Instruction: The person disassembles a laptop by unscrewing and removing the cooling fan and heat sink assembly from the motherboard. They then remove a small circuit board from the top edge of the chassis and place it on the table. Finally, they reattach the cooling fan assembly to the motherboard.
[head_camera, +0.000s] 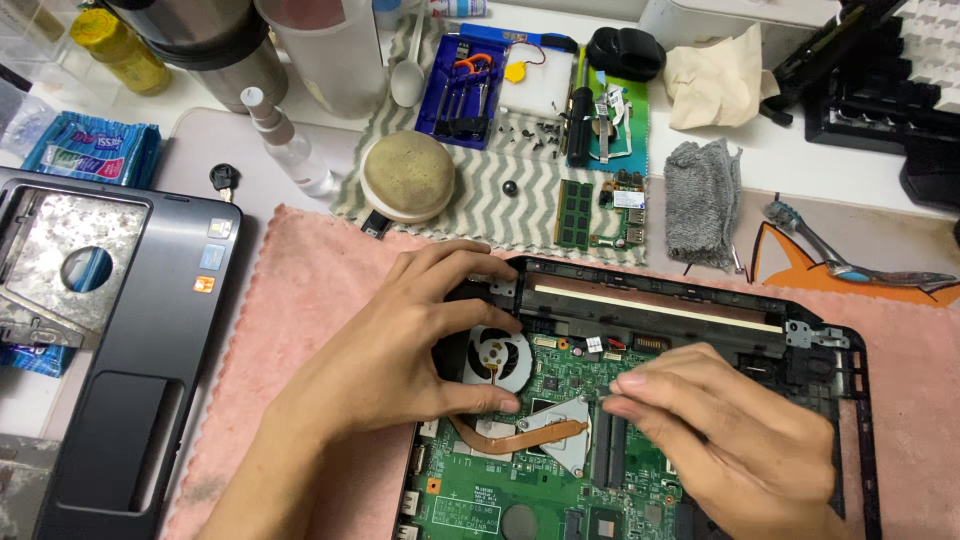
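Down on the pink towel (300, 300), near the bench's front edge, an opened laptop base (700, 300) shows its green motherboard (500, 490). Left hand (400, 350) wraps around the round cooling fan (497, 357), fingers over its top edge and thumb under it, grasping it. A copper heat pipe (500, 435) curves from the fan to a metal heatsink plate (565, 430). Right hand (730, 440) rests on the board just beside that plate, fingertips (625, 395) pinched together; what they grip cannot be told. A grey palmrest cover (130, 350) lies at the bench's left edge.
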